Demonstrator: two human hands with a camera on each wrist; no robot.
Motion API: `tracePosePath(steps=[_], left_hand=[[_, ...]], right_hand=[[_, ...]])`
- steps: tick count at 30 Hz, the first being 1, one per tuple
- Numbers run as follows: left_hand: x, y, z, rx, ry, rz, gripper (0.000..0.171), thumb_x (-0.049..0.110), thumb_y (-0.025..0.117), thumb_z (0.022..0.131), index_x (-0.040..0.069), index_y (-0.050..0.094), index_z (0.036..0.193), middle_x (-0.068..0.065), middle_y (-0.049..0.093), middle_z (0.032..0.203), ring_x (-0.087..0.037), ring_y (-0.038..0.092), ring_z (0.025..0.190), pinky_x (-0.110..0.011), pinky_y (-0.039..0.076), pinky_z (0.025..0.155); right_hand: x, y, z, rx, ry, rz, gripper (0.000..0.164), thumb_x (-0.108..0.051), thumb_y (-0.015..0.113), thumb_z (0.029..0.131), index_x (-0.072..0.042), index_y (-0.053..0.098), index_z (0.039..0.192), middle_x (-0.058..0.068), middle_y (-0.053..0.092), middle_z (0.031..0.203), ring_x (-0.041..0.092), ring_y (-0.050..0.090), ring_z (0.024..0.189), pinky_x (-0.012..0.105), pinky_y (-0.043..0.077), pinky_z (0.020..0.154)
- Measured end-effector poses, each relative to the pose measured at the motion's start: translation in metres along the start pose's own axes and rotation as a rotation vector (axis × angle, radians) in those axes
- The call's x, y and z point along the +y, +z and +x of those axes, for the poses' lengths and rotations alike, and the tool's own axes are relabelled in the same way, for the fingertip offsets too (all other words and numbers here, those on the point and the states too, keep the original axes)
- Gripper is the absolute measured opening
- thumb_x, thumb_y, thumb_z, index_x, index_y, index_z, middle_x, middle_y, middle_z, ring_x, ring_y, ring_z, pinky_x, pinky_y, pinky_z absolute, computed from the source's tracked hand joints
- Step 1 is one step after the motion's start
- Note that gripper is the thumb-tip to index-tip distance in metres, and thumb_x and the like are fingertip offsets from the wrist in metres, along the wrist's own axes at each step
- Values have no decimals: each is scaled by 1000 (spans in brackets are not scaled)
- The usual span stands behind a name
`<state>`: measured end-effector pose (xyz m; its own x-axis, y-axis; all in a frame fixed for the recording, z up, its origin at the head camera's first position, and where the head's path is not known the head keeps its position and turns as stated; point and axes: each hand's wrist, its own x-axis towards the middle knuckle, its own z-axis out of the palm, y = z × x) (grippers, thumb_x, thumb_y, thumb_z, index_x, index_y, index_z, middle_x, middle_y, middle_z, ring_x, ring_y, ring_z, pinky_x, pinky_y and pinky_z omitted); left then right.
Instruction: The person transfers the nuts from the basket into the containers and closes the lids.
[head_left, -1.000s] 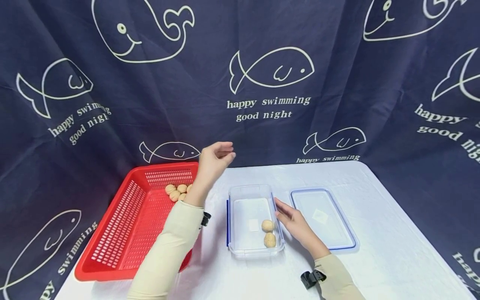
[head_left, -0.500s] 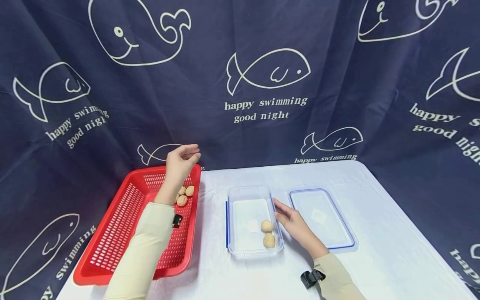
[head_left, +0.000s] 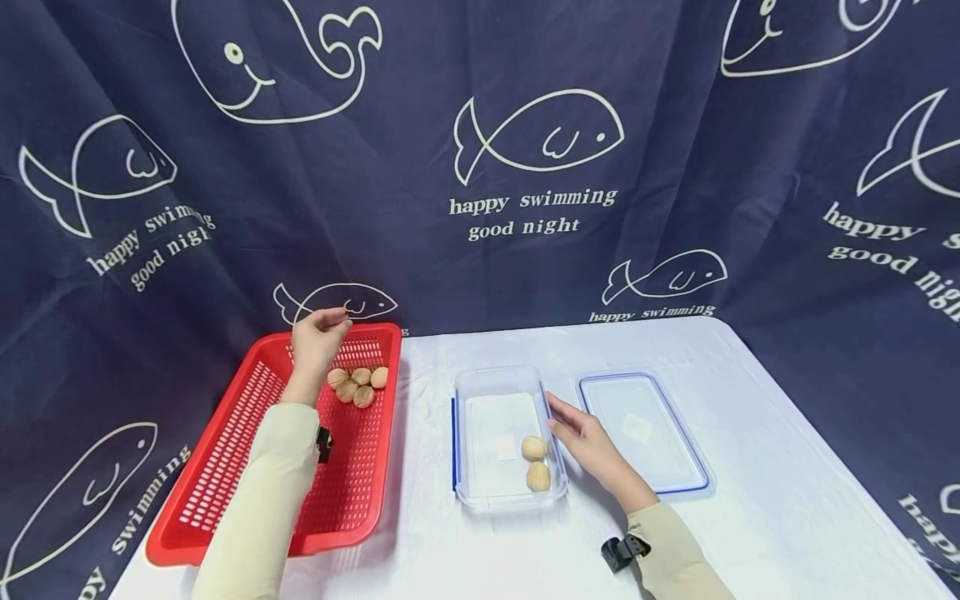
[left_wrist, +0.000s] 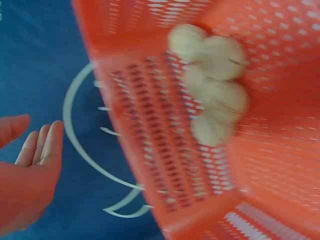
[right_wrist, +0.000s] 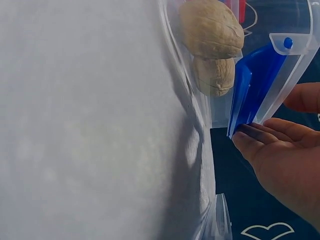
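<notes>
In the head view my left hand [head_left: 317, 343] hovers above the far end of the red basket [head_left: 266, 548], holding nothing. Its fingers are straight and apart from the thumb in the left wrist view. Several walnuts [head_left: 363, 397] lie clustered in the basket's far right corner. A clear plastic box [head_left: 483, 500] with blue latches stands lidless on the table, with two walnuts [head_left: 537, 477] along its right side. My right hand [head_left: 592, 450] rests against that side from outside. In the right wrist view its fingertips touch the blue latch [right_wrist: 257, 82], which hangs down.
To the right of the box lies its clear lid [head_left: 641, 433] with a blue seal, partly behind the right hand. A white cloth [head_left: 450, 567] covers the table. Dark blue fabric [head_left: 525, 275] with fish drawings hangs behind and around it.
My left hand has moved left from between basket and box to over the basket's far end, uncovering the walnuts there. The right hand has stayed at the box.
</notes>
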<state>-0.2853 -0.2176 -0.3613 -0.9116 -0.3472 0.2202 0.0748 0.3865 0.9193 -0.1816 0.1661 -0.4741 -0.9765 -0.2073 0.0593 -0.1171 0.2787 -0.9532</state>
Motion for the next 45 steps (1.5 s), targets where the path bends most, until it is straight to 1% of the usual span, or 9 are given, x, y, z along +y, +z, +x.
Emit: tracePosePath(steps=[4, 10, 14, 18, 21, 24, 29, 38, 45], left_hand=[[-19, -2, 4, 42, -40, 22, 26, -1, 64, 87, -9, 65, 112, -24, 67, 107, 11, 51, 65, -7, 43, 64], [-45, -7, 8, 63, -114, -4, 28, -3, 64, 86, -14, 63, 112, -9, 70, 86, 13, 50, 59, -7, 41, 57], [-58, -9, 8, 70, -149, 6, 29, -4, 64, 85, -15, 63, 112, -12, 72, 87, 13, 49, 58, -7, 41, 57], [-68, -9, 7, 91, -211, 92, 29, -2, 67, 84, -10, 66, 111, -16, 72, 93, 6, 49, 63, -8, 38, 57], [-76, -11, 5, 78, -261, 151, 29, -2, 66, 82, -9, 66, 110, -15, 71, 92, -6, 53, 72, -12, 38, 59], [-82, -13, 3, 52, -296, 176, 31, -4, 64, 79, -10, 66, 109, -15, 69, 91, -16, 54, 78, -16, 40, 61], [-89, -15, -2, 19, -294, 239, 36, -4, 65, 72, -11, 66, 107, -19, 68, 95, -25, 53, 85, -20, 39, 62], [-96, -15, -5, -116, -390, 192, 38, 8, 64, 86, -10, 58, 118, -23, 60, 110, -27, 54, 92, -38, 48, 80], [-96, -13, -2, -88, -365, 300, 34, 9, 70, 83, -12, 62, 109, -18, 64, 90, -28, 54, 83, -30, 44, 66]], right_hand=[[-1, 0, 0, 2, -2, 4, 50, -13, 49, 101, 3, 34, 146, 20, 35, 149, 32, 35, 136, 36, 29, 109], [0, 0, 0, 6, 7, 5, 50, -12, 50, 100, 4, 35, 145, 20, 35, 148, 32, 35, 136, 35, 29, 109], [0, 1, 0, 11, 12, 10, 50, -11, 50, 100, 4, 35, 145, 20, 36, 148, 32, 35, 136, 35, 29, 109], [-1, 1, 1, 10, 11, 15, 50, -12, 50, 100, 4, 35, 145, 20, 36, 148, 32, 36, 136, 35, 29, 109], [0, 1, 1, 8, 9, 17, 50, -13, 50, 100, 3, 35, 145, 20, 36, 148, 32, 36, 136, 35, 29, 109], [0, 1, 0, 9, 9, 19, 50, -13, 50, 100, 3, 35, 145, 20, 36, 148, 32, 36, 136, 35, 29, 109], [1, 1, 1, 11, 12, 22, 50, -12, 50, 100, 3, 35, 145, 20, 36, 148, 32, 36, 136, 34, 29, 109], [-1, 1, 1, 14, 14, 29, 49, -11, 51, 100, 4, 36, 144, 21, 36, 148, 33, 36, 136, 34, 30, 109], [-1, 2, 0, 15, 19, 37, 49, -10, 50, 100, 4, 36, 144, 21, 36, 148, 33, 36, 136, 35, 30, 109]])
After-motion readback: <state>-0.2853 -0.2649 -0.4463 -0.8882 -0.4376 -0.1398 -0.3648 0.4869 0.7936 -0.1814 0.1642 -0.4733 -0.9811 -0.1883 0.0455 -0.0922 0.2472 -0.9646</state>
